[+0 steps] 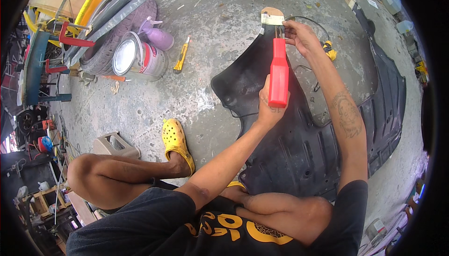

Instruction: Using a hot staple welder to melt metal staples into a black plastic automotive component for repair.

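Observation:
My left hand (272,100) grips a red gun-shaped tool (279,64) with metal prongs at its front, held over a large black molded plastic panel (255,87). The prongs rest near the panel's narrow far end, where a wooden piece (271,12) and pale tape (272,20) are. My right hand (303,38) has its fingers curled beside that taped end and the prongs; exactly what they pinch is unclear. A yellow-and-black object (331,51) with a cord lies just right of that hand.
A paint can (125,59), purple spray bottle (158,36), yellow utility knife (182,54) and tire (97,59) are at upper left, beside clamped metal pieces (39,66). A plastic stool (117,144) sits by my left knee. Plastic jugs (392,3) line the upper right.

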Available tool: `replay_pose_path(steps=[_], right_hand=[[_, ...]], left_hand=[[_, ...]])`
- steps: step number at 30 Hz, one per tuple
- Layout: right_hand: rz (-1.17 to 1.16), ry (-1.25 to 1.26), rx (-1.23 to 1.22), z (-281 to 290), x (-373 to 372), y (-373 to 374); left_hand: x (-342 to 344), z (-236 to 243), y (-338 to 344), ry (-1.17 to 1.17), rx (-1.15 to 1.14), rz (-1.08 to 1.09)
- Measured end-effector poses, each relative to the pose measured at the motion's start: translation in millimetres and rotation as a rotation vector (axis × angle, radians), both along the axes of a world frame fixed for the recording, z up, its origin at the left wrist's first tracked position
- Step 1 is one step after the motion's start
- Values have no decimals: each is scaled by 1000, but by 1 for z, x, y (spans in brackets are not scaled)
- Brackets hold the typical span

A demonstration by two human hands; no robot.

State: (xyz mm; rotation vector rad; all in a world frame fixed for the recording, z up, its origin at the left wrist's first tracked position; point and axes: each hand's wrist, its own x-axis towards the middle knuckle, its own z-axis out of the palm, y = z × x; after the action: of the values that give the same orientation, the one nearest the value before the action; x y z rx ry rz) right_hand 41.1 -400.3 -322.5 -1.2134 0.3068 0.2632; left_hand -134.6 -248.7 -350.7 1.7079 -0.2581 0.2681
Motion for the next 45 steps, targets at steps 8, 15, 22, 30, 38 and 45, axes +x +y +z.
replay_pose_path(steps=[8, 15, 22, 30, 38, 45], right_hand=[[-22, 21, -12, 4, 0, 2], [-21, 8, 1, 2, -1, 4], [-22, 2, -11, 6, -4, 3], [-13, -5, 26, 7, -6, 3], [-8, 0, 23, 10, -6, 5], [-20, 16, 15, 7, -4, 4]], left_hand=[[2, -4, 0, -12, 31, 14], [2, -7, 2, -48, 77, 11], [0, -5, 1, -41, 51, 7], [0, -4, 1, -8, 38, 6], [0, -3, 1, -1, 31, 8], [0, -2, 3, -8, 49, 0]])
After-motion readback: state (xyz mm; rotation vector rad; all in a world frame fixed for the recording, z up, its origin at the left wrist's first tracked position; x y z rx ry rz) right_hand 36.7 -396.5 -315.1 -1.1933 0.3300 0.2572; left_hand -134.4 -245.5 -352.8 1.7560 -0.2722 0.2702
